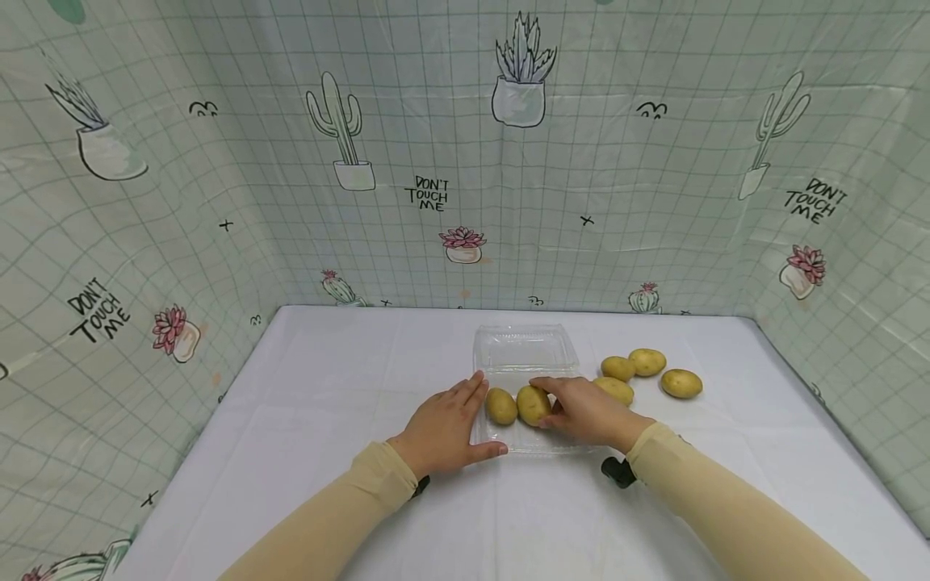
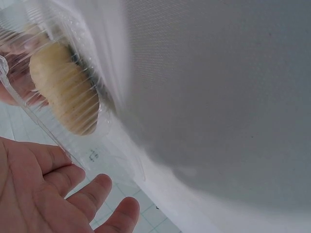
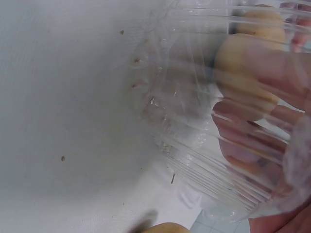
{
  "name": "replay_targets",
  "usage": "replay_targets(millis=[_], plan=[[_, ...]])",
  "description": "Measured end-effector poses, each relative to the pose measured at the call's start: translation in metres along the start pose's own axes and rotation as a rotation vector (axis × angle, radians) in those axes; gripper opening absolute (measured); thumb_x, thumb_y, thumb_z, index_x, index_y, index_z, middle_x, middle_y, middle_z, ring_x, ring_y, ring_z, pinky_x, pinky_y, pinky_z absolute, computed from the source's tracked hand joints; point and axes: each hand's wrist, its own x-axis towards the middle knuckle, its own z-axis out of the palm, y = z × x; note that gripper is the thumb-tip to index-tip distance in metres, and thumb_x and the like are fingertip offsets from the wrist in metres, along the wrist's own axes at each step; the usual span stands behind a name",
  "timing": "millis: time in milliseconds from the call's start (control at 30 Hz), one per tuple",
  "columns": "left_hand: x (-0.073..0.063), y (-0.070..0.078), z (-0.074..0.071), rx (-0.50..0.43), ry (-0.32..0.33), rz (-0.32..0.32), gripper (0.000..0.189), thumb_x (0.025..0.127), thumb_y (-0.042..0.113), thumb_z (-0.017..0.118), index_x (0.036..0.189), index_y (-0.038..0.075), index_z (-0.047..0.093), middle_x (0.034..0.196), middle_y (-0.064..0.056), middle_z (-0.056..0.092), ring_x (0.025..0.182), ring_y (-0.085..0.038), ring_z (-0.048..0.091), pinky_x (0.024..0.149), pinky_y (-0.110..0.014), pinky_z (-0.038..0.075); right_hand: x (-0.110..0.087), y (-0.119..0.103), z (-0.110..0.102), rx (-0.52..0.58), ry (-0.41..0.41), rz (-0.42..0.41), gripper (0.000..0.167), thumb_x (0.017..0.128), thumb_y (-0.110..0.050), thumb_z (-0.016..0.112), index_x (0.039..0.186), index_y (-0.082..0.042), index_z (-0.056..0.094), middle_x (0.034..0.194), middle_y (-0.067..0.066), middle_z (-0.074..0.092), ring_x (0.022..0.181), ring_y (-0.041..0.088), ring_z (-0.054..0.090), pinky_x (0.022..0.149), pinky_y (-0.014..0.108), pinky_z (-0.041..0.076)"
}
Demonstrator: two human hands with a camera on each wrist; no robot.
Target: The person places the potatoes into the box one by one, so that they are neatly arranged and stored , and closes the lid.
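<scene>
A clear plastic clamshell box (image 1: 534,441) lies with its lid (image 1: 525,349) folded back, away from the person. Inside its tray, toward the left, sits one potato (image 1: 501,406). Just to the right of it, a second potato (image 1: 534,405) is pinched between the thumb and fingers of my right hand (image 1: 592,411), which reaches into the box. My left hand (image 1: 446,424) rests along the box's left wall with fingers extended and thumb spread by the front edge. Through the ribbed plastic, the left wrist view shows a potato (image 2: 65,90); the right wrist view shows the gripped potato (image 3: 231,73).
To the right of the box lie several loose potatoes: one (image 1: 614,390) close beside the right hand, two behind it, and another (image 1: 681,383) farther right. A white cloth covers the table (image 1: 349,363). Patterned grid curtains (image 1: 465,145) stand behind and at both sides.
</scene>
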Motion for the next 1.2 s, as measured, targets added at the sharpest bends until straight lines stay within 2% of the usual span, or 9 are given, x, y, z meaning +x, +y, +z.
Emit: replay_targets(millis=[333, 700, 1000, 1200], plan=[[0.0004, 0.0000, 0.0004, 0.002, -0.002, -0.010, 0.098, 0.091, 0.073, 0.047, 0.153, -0.002, 0.033, 0.160, -0.016, 0.029, 0.142, -0.028, 0.037, 0.108, -0.041, 0.039, -0.0024, -0.0019, -0.0052, 0.009, 0.011, -0.017, 0.062, 0.084, -0.016, 0.083, 0.137, 0.000, 0.056, 0.111, 0.004, 0.068, 0.078, 0.005, 0.060, 0.071, 0.028, 0.053], [0.0001, 0.0004, 0.0002, 0.005, -0.003, -0.013, 0.099, 0.091, 0.074, 0.047, 0.154, -0.001, 0.033, 0.160, -0.015, 0.029, 0.142, -0.028, 0.037, 0.108, -0.041, 0.039, -0.0035, -0.0014, -0.0095, 0.008, 0.014, -0.012, 0.059, 0.083, -0.013, 0.083, 0.136, -0.003, 0.058, 0.111, 0.003, 0.069, 0.078, 0.006, 0.061, 0.070, 0.027, 0.053], [0.0001, 0.0005, 0.0016, 0.010, 0.008, -0.004, 0.098, 0.091, 0.073, 0.047, 0.154, -0.001, 0.033, 0.160, -0.016, 0.029, 0.141, -0.028, 0.038, 0.107, -0.040, 0.041, -0.0025, 0.0018, -0.0065, 0.010, 0.023, -0.014, 0.054, 0.083, -0.006, 0.080, 0.134, -0.003, 0.060, 0.112, 0.004, 0.068, 0.079, 0.006, 0.062, 0.071, 0.027, 0.053], [-0.0001, -0.0007, 0.0019, 0.002, 0.015, 0.001, 0.098, 0.091, 0.073, 0.047, 0.153, -0.002, 0.034, 0.160, -0.016, 0.029, 0.141, -0.029, 0.038, 0.107, -0.041, 0.041, -0.0013, 0.0016, -0.0032, 0.024, 0.022, -0.010, 0.052, 0.085, -0.009, 0.080, 0.133, -0.003, 0.061, 0.112, 0.002, 0.068, 0.079, 0.005, 0.062, 0.072, 0.026, 0.053]])
